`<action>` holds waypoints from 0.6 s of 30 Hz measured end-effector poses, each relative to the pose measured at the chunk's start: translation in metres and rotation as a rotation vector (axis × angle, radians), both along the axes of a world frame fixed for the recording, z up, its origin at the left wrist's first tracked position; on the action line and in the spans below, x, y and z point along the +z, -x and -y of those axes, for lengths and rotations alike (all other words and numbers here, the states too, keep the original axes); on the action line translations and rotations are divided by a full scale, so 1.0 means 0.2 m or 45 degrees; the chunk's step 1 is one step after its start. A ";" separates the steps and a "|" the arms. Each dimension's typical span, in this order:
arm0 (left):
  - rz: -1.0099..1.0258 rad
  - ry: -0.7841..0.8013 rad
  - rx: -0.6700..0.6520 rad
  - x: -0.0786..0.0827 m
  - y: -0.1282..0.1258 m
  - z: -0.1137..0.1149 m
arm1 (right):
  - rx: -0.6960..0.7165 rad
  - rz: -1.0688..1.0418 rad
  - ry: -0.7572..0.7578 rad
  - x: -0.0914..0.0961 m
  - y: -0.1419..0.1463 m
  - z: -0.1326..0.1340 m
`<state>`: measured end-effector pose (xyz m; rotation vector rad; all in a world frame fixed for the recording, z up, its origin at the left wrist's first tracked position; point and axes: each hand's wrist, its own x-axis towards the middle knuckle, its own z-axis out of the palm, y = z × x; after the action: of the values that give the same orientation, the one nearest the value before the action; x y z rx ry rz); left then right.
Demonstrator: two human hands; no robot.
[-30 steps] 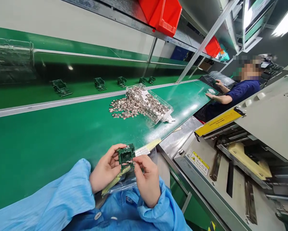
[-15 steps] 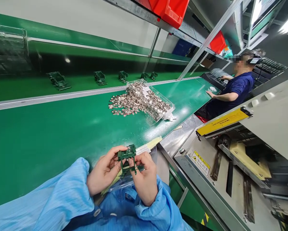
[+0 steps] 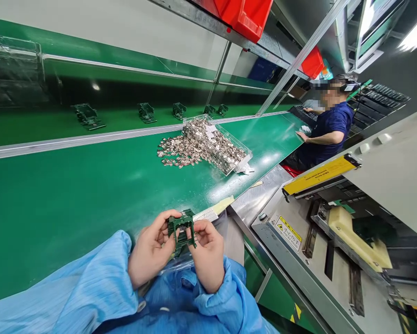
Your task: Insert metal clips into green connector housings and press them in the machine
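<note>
Apparently, two-handed handling is the step: left hand point(image 3: 148, 254) and right hand point(image 3: 208, 253), fingers curled, pinch a green, boxy, plastic-looking frame point(image 3: 182, 221) between them; any next adjustment likely calls for steady thumbs.

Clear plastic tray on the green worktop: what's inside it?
Small metallic pieces are heaped in the clear plastic tray, with a white slip on top. The lower layers and anything under the slip are covered.

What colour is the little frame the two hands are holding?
The frame is dark green. It shows best in the head view.
</note>
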<state>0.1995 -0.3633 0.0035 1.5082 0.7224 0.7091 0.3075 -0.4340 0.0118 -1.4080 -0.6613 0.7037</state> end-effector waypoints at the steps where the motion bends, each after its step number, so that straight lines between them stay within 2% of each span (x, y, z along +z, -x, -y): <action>1: 0.000 -0.002 0.008 0.00 0.00 0.00 | -0.011 -0.028 -0.004 0.00 0.00 -0.01; 8: -0.004 -0.044 0.008 0.00 -0.01 0.02 | -0.082 -0.185 0.011 -0.04 0.01 0.01; 13: -0.010 0.010 -0.118 0.00 -0.01 0.06 | -0.153 -0.188 -0.021 -0.13 0.01 0.14; 15: 0.040 0.043 -0.076 0.01 -0.04 0.04 | -0.222 -0.155 -0.003 -0.18 0.00 0.20; 18: 0.145 0.092 0.082 0.02 -0.16 -0.02 | -0.291 -0.122 0.104 -0.26 -0.06 0.23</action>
<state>0.2305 -0.3595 0.0070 1.3728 0.7056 0.8026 0.3198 -0.4792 -0.0405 -1.4876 -0.3922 0.6178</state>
